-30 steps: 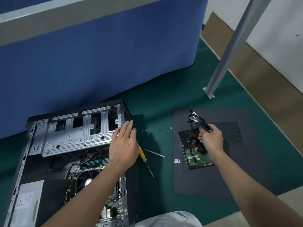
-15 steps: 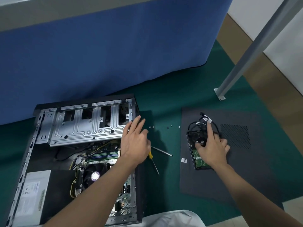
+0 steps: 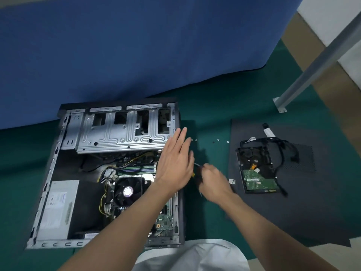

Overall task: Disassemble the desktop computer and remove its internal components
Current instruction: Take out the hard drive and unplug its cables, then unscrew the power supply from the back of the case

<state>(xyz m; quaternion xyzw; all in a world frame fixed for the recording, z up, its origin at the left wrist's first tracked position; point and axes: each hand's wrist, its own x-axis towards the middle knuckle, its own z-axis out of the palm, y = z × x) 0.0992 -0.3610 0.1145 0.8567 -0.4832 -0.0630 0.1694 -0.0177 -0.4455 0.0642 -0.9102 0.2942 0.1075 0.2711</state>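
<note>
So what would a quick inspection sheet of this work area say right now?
Surface: green mat, dark side panel lying on it.
Job's things: opened computer case, fan inside; hard drive on the panel.
Clutter: loose screws on the mat; screwdriver between the hands.
Hands: left hand flat, fingers straight, over the case edge; right hand blurred at the screwdriver, grip unclear.
Cables: black cables over the drive; yellow wires in the case.
Surroundings: blue partition, metal post.
</note>
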